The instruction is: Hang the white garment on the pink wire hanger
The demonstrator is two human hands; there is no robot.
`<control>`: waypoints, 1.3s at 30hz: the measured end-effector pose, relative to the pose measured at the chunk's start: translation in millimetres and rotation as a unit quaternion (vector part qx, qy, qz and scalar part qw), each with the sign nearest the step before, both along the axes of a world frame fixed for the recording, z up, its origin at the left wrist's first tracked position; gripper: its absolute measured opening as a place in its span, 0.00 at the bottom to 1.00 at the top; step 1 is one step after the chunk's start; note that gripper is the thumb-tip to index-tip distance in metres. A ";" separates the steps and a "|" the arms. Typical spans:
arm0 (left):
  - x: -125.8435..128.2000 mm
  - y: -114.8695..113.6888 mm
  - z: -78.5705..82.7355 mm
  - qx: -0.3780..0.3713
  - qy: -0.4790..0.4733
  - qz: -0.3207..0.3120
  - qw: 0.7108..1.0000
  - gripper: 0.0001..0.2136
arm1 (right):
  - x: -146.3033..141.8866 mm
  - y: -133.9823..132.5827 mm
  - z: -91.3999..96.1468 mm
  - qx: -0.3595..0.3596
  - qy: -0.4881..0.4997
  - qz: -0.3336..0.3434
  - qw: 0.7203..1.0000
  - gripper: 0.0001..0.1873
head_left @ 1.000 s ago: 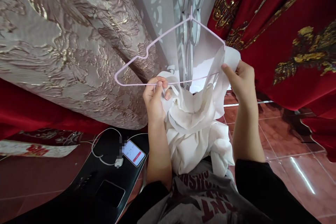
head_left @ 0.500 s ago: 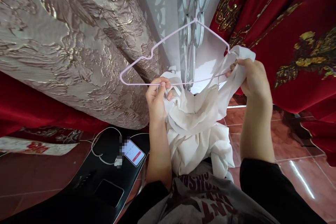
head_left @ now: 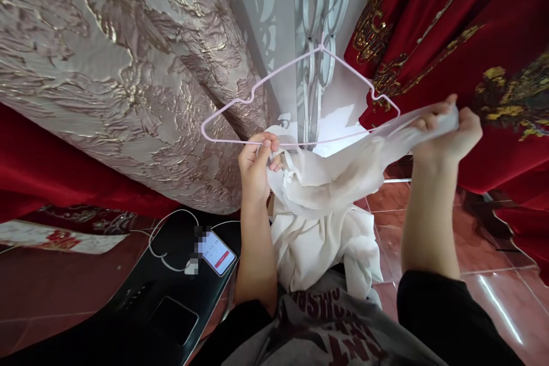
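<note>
A thin pink hanger (head_left: pixel 321 48) with a silver hook is upright in front of me. My left hand (head_left: pixel 256 170) pinches its bottom bar together with the edge of a white garment (head_left: pixel 321 243). Out to the right, past the hanger's right end, my right hand (head_left: pixel 446 136) is closed on another part of this cloth and stretches it sideways. The sheer upper part of the garment spans both hands below the bar, while its thicker folds hang down in front of my shirt. The hanger's right shoulder is bare.
A black bench (head_left: pixel 124 326) at lower left bears a lit phone (head_left: pixel 218 254), a dark phone (head_left: pixel 174 320) and a white cable (head_left: pixel 151 234). A patterned curtain (head_left: pixel 120 80) is at left, a red gold-trimmed curtain (head_left: pixel 463 68) at right, white scrollwork (head_left: pixel 309 57) between.
My right hand has moved right, drawing the white cloth off the hanger's right end and stretching it. My left hand has stayed on the bar; the hanger sits slightly lower in view.
</note>
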State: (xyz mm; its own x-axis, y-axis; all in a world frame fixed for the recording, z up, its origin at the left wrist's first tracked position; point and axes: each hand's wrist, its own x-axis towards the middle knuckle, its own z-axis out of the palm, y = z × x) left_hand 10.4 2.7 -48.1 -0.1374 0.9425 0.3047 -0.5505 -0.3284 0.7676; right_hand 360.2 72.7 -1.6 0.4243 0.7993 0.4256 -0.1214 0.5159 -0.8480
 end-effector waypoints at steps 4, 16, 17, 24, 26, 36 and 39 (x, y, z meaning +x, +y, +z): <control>5.3 1.4 -0.3 -0.013 -0.014 -0.003 1.000 0.13 | -58.1 -49.0 -22.3 0.079 0.087 -0.105 0.987 0.14; 4.9 -12.2 -3.3 -0.047 -0.016 -0.087 0.995 0.11 | -132.0 -49.5 -41.4 -0.061 -0.372 -0.003 0.926 0.21; 0.1 -13.8 -5.2 -0.055 -0.017 -0.092 0.994 0.15 | -130.3 -47.9 -43.7 -0.059 -0.364 -0.019 0.929 0.21; -60.0 -5.5 -8.5 -0.062 -0.012 0.126 0.990 0.18 | -126.8 -45.2 -43.2 -0.043 -0.358 -0.019 0.932 0.17; -72.3 4.4 0.2 -0.058 -0.001 0.189 0.980 0.18 | -128.3 -44.9 -44.0 -0.043 -0.369 -0.024 0.928 0.16; -75.6 26.9 65.2 0.013 0.222 0.084 0.971 0.17 | -127.4 -48.9 -43.2 -0.045 -0.330 -0.022 0.943 0.16; -62.9 24.6 82.7 0.000 0.288 0.027 0.957 0.15 | -129.3 -48.8 -42.9 -0.045 -0.318 -0.008 0.947 0.16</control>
